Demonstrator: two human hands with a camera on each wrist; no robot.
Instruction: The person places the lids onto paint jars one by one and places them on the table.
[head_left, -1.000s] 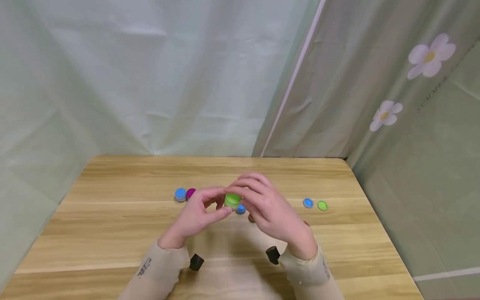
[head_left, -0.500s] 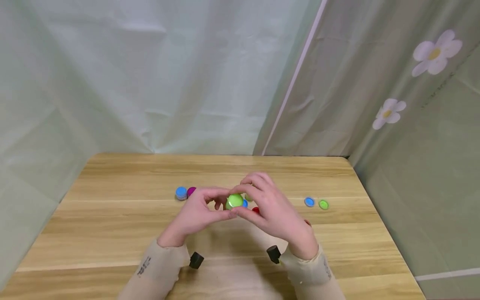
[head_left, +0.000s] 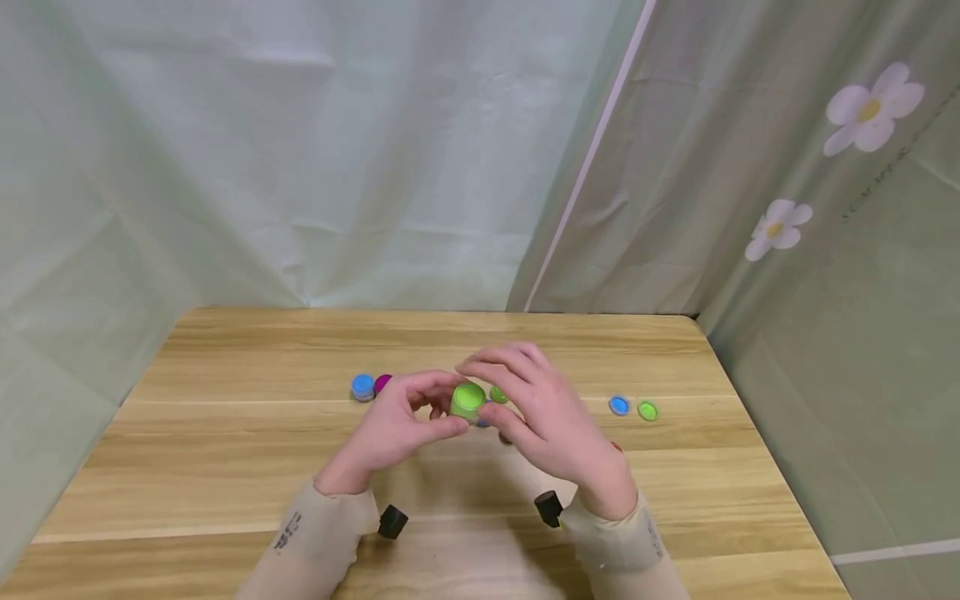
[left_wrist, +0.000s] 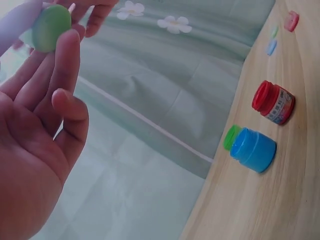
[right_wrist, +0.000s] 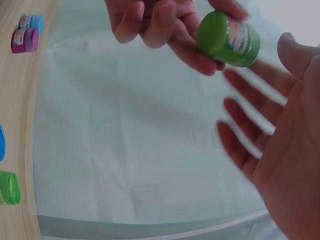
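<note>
A small green jar (head_left: 467, 400) with a green lid is held above the table (head_left: 225, 433), pinched in my left hand (head_left: 420, 417) by thumb and fingertips. The left wrist view shows its lid (left_wrist: 50, 27) at the fingertips of that left hand (left_wrist: 45, 100). My right hand (head_left: 525, 396) hovers just right of the jar with fingers spread. In the right wrist view the labelled green jar (right_wrist: 227, 39) stands apart from the straight, blurred fingers of the right hand (right_wrist: 280, 145).
A blue jar (head_left: 362, 387) and a magenta jar (head_left: 382, 383) stand left of the hands. Under the hands are a red jar (left_wrist: 272, 102), another blue jar (left_wrist: 255, 149) and a green lid (head_left: 498, 394). A blue lid (head_left: 618, 405) and green lid (head_left: 647, 410) lie right.
My right hand, which pinched the green jar's lid half a second ago, has let go and spread its fingers. The left hand keeps the jar in place.
</note>
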